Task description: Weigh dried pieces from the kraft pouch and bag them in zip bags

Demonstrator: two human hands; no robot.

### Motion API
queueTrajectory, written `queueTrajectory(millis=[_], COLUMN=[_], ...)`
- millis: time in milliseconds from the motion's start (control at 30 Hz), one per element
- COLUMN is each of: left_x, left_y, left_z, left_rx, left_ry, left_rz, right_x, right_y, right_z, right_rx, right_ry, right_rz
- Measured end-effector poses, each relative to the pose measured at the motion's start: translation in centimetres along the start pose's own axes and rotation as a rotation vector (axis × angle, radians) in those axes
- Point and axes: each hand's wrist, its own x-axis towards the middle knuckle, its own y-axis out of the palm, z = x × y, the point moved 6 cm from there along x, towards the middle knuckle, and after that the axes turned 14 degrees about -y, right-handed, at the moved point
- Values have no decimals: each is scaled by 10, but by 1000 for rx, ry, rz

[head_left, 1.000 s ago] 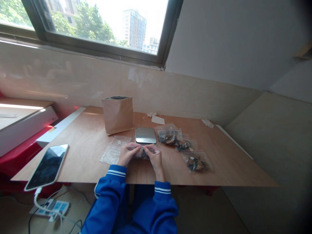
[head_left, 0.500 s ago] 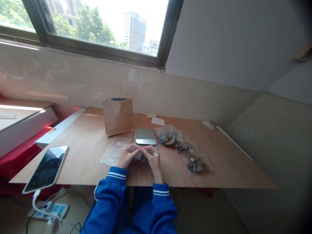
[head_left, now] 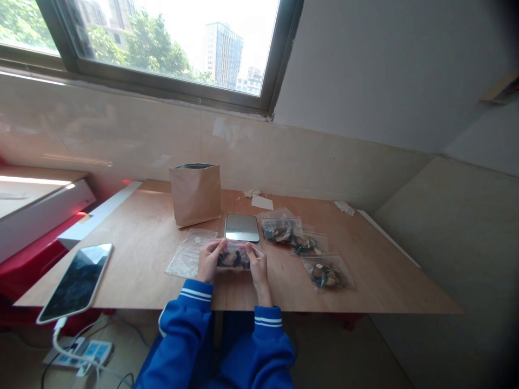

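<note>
A clear zip bag (head_left: 234, 256) with dark and brown dried pieces inside is stretched between my two hands, just in front of the scale. My left hand (head_left: 209, 261) pinches its left upper edge, thumb on top. The right upper edge is gripped by my right hand (head_left: 257, 265) in the same way. Beyond the bag lies a small digital scale (head_left: 242, 227) with a bare silver plate; its near part is hidden. Beside my left hand, flat clear plastic bags (head_left: 190, 254) rest on the table.
Filled zip bags (head_left: 279, 229), (head_left: 308, 243) and another filled bag (head_left: 327, 274) lie to the right. An open brown paper pouch (head_left: 197, 195) stands behind. A phone (head_left: 77, 282) with a charging cable overhangs the table's front left edge. White card (head_left: 262, 202) lies at the back.
My thumbs have moved apart from the middle of the bag's top edge to its two sides. More of the dark contents now shows between my hands.
</note>
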Motion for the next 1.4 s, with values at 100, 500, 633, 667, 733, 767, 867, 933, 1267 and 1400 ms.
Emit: queueTrajectory(millis=[100,500,633,667,733,767,867,933,1267,1400], left_x=[2,5,5,5,4,3,1,0,1,7], left_y=[2,-5,-4,-3,-3,-3,-4,-4,-3,-26], left_z=[3,12,12,12,11,10,10,9,-9,-56], left_rx=[34,-40,-25,-18,-20,-28,-42,-43,199,537], left_ry=[-2,-158,-128,-122,-116,-116,-125,-135,-86,270], left_rz=[8,11,-3,-6,-21,-30,-67,-85,-10,-304], right_x=[1,-1,-2,-2,-1,-1,-1,-1,6,31], right_y=[-9,-14,-8,-8,-9,-10,-12,-13,-63,-126], right_z=[-7,-15,-15,-15,-12,-10,-7,-8,5,4], right_rx=[29,78,135,127,99,85,60,64,-75,-233], right_ry=[36,78,84,77,54,40,34,57,143,188], right_rz=[-93,-75,-16,-9,-20,-31,-65,-88,-264,-339])
